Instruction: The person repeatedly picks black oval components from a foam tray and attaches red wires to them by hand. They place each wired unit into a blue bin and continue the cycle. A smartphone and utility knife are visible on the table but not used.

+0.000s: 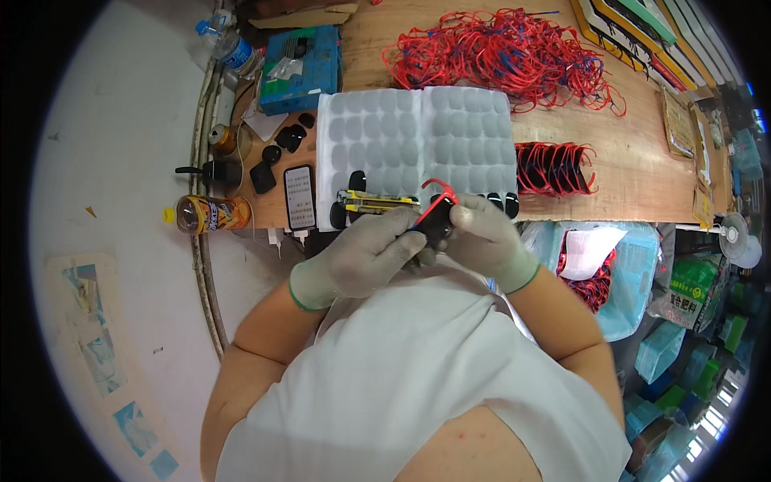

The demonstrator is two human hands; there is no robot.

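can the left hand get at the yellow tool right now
Probably yes: the yellow tool lies just beyond the left hand, nothing visibly between, though that hand is busy holding the red glasses.

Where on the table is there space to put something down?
The table has most bare wood right of the row of red frames, up to the cardboard. A smaller patch lies between the blue box and red pile. The left is crowded with phone, orange bottle and dark pieces; the tray, left hand and right hand take up the middle.
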